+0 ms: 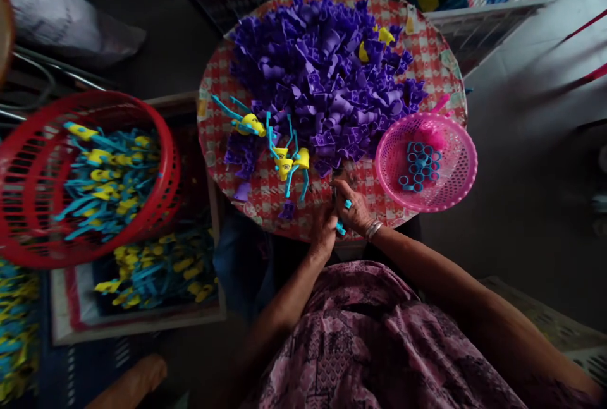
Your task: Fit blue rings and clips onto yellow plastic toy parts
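Note:
At the near edge of the round table (213,156), my left hand (325,227) and my right hand (353,207) are closed together. Small turquoise pieces (340,227) show between and below them; what else they hold is hidden. Beyond my hands lies a large heap of purple plastic parts (327,74). Several yellow pieces with turquoise limbs (284,165) rest on the cloth to the left of my hands. To the right, a pink basket (455,191) holds turquoise rings (423,165) and a pink item.
A red basket (164,143) of yellow and turquoise assemblies stands left of the table, above a crate (142,331) with more of them. White crates (493,23) stand behind the table. A bare foot (137,377) shows at the lower left.

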A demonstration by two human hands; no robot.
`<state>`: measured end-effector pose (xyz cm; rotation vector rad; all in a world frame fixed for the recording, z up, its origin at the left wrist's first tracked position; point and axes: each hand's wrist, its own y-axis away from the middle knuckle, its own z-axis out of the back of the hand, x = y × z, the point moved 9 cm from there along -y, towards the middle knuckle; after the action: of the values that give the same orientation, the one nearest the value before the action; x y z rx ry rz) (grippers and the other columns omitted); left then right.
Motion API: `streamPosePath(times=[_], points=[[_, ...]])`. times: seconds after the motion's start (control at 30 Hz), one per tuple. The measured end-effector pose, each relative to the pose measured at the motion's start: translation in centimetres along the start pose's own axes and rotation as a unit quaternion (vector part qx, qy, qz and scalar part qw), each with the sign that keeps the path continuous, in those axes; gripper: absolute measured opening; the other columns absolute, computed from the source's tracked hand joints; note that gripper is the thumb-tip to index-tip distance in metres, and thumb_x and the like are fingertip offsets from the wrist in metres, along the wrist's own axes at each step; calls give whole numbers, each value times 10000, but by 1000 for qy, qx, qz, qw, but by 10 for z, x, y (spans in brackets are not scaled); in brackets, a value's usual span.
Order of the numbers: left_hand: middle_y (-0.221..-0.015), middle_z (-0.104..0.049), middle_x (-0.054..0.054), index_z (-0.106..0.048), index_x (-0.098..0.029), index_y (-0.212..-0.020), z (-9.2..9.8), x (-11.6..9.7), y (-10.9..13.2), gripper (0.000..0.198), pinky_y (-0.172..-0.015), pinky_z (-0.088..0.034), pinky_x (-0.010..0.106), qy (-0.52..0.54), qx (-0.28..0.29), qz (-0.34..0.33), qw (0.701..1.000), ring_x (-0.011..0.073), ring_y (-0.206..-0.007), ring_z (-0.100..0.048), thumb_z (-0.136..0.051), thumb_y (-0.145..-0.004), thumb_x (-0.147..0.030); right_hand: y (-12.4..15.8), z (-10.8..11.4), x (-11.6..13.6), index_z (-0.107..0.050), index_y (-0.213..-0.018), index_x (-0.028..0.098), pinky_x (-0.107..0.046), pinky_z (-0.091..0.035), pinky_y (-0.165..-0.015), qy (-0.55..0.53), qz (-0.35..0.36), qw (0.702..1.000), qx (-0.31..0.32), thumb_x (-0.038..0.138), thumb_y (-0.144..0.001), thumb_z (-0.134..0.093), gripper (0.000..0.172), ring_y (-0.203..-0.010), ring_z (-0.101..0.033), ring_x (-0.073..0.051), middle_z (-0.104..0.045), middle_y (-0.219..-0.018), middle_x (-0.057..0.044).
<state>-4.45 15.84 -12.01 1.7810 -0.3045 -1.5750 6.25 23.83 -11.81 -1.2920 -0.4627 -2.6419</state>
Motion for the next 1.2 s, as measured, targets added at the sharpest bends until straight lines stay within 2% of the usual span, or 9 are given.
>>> streamPosePath(times=[0.17,0.3,0.4,0.5,0.6,0.67,0.77,0.97,1.2], points=[[-735,-713,-5,-718,-200,-899,-3,-7,-1,314,-595,-490,245,14,20,-24,999,151,-645,-649,-849,-795,-465,-4,2,5,-646,-1436,181,-360,-544,-766,19,-11,1000,-7,307,-997,-439,502,-816,-734,-276,-794,-950,-88],[-937,-799,26,-749,-211,-1108,5,-27,13,502,-729,-572,257,30,52,-66,996,191,-858,-744,-937,-721,-471,14,15,17,-612,-1435,164,-371,-569,-835,-9,34,999,-37,481,-1061,-447,518,-897,-739,-265,-793,-1043,-111],[-1035,-819,38,-695,-239,-1345,20,-49,44,795,-821,-599,274,23,91,-114,989,207,-934,-774,-1027,-637,-382,49,28,35,-493,-1554,148,-394,-591,-898,-59,137,987,-53,764,-1008,-492,823,-1007,-741,-274,-752,-1248,-160],[-998,-823,41,-717,-242,-1346,35,-69,87,836,-798,-595,269,-62,98,-179,977,210,-865,-778,-1064,-585,-264,87,40,52,-392,-1643,160,-448,-597,-942,-84,227,969,-47,974,-877,-493,1122,-1063,-737,-310,-718,-1319,-177],[-986,-838,43,-652,-261,-1434,44,-77,127,950,-793,-613,290,-91,76,-234,965,214,-820,-781,-1071,-582,-229,113,51,67,-356,-1680,173,-491,-583,-984,-91,274,957,-38,1056,-796,-457,1254,-1054,-733,-326,-720,-1288,-172],[-1026,-850,59,-608,-273,-1457,48,-78,146,998,-860,-638,324,-89,53,-261,960,241,-889,-804,-1077,-577,-233,125,58,75,-330,-1697,177,-491,-580,-985,-106,294,949,-37,1074,-795,-397,1274,-1023,-732,-317,-723,-1259,-165],[-1080,-853,90,-646,-266,-1339,49,-78,164,899,-942,-661,376,-100,36,-289,951,292,-1006,-827,-1089,-557,-258,139,67,85,-328,-1696,172,-484,-579,-958,-112,326,938,-44,1063,-826,-345,1245,-1004,-723,-315,-720,-1238,-163],[-1015,-837,85,-706,-244,-1127,44,-86,184,709,-893,-709,417,-133,43,-339,930,312,-927,-846,-1092,-536,-299,153,71,90,-386,-1667,211,-490,-573,-913,-63,359,930,-45,975,-852,-518,1125,-998,-716,-327,-722,-1168,-125],[-951,-803,55,-744,-253,-1009,47,-88,188,625,-857,-691,373,-157,18,-357,921,274,-860,-816,-1101,-497,-299,162,71,88,-404,-1669,199,-483,-618,-856,-122,342,929,-70,1052,-845,-314,1190,-937,-721,-312,-712,-1142,-136]])
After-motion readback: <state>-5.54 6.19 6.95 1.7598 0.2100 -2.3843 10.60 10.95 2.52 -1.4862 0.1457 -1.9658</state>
